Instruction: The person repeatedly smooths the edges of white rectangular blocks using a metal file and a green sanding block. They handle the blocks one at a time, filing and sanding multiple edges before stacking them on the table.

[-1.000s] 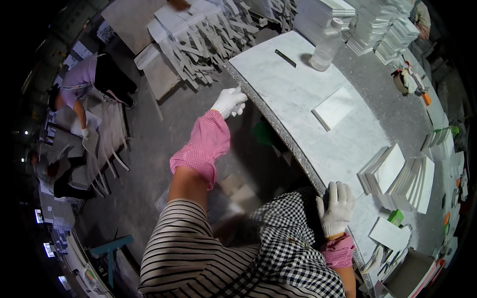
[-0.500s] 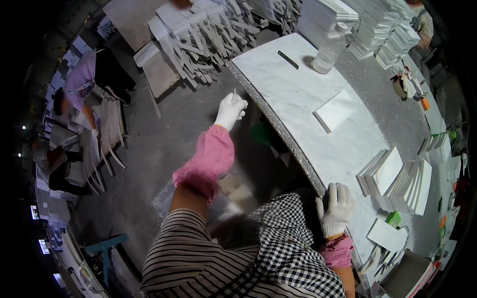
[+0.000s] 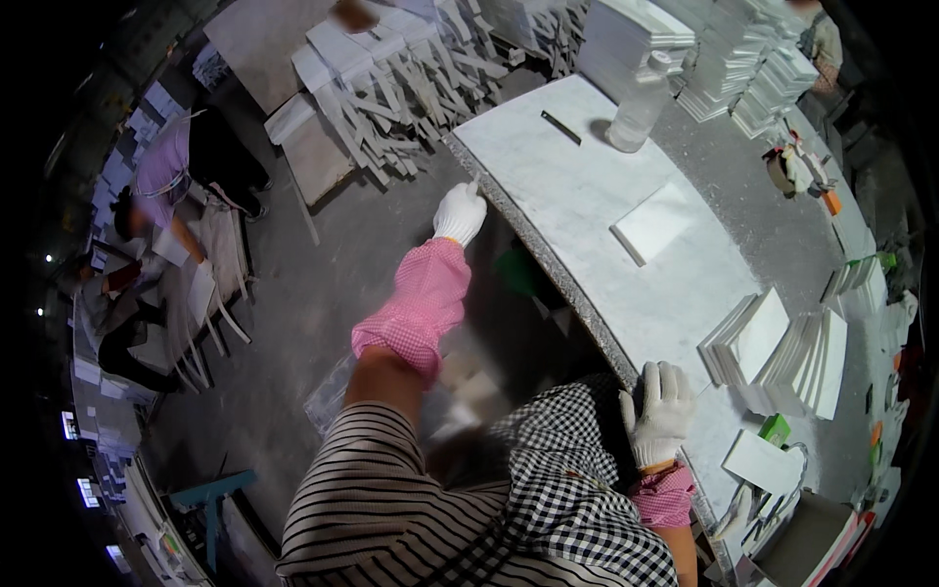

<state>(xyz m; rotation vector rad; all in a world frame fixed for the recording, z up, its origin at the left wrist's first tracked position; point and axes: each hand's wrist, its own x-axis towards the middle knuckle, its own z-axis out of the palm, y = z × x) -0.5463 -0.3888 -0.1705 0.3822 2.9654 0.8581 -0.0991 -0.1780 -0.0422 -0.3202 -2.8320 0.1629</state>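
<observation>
My left hand (image 3: 460,214), in a white knit glove, is held out over the floor just off the far left edge of the table (image 3: 548,196). Its fingers are curled together, with a thin pale tip sticking out; whether that is a fingertip or a small object is unclear. Flat on the table's near edge rests my right hand (image 3: 662,413), gloved too, its fingers stretched out and nothing in it. White marble tiles (image 3: 748,338) lean in a fanned row to the right of it. A single tile (image 3: 653,223) lies on the white slab.
A clear plastic bottle (image 3: 638,108) and a thin black strip (image 3: 560,127) are at the table's far end. Tile stacks (image 3: 743,73) stand behind. A box (image 3: 802,538) sits near right. Piled stone strips (image 3: 401,88) lie beyond; a co-worker (image 3: 166,166) bends at far left.
My left hand has shifted slightly, turning so its back faces up and its thin tip points toward the table edge. My right hand has stayed put. The view has tilted a little.
</observation>
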